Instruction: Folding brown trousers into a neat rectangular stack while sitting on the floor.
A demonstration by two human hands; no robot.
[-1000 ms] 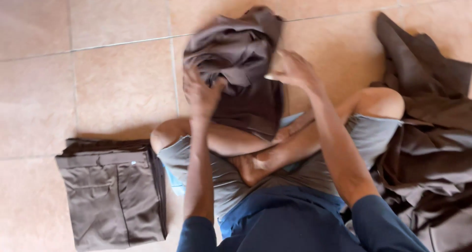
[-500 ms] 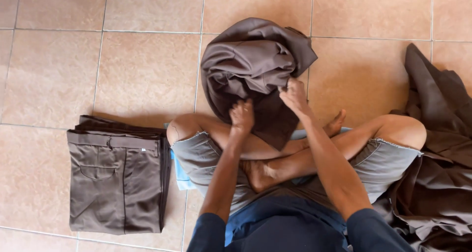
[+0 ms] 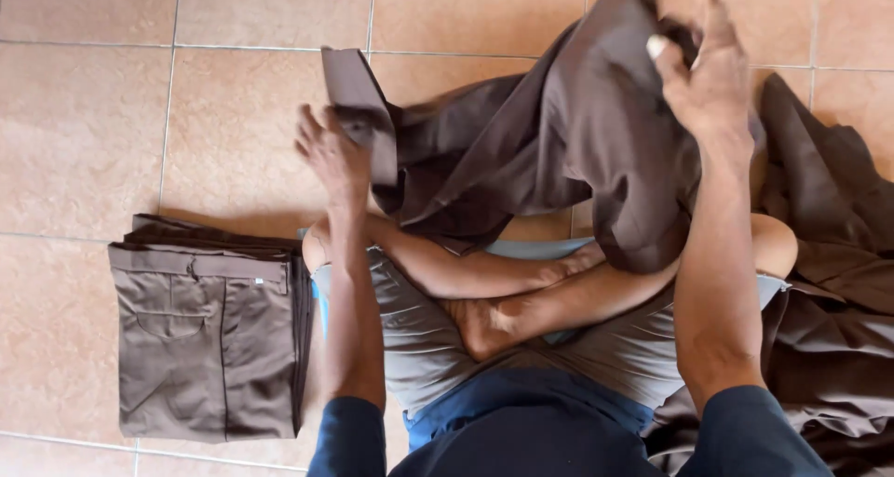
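Sitting cross-legged on the tiled floor (image 3: 112,114), the person has a brown pair of trousers (image 3: 568,151) stretched out between both hands, up off the floor and over the crossed legs. The left hand (image 3: 333,156) is clamped on what looks like the waistband end, a flat strip of brown cloth that sticks up and away from the knuckles. The right hand (image 3: 710,72) is raised higher, over on the other side, fingers pinched into a bunched-up bit of the same garment near the top edge of the shot. So the cloth runs pretty much hand to hand, sagging in the middle, and the lowest fold droops down onto the right shin. It's a bit motion-blurred up by the right hand, so can't tell exactly which part of the trousers is gripped there.

Off to the person's left there's a neat stack of folded brown trousers (image 3: 209,333) lying flat on the tiles, well apart from either hand, just beside the left knee. On the other side, by the right leg, a loose heap of unfolded brown clothes (image 3: 838,291) is piled on the floor, partly under the right forearm from this angle.
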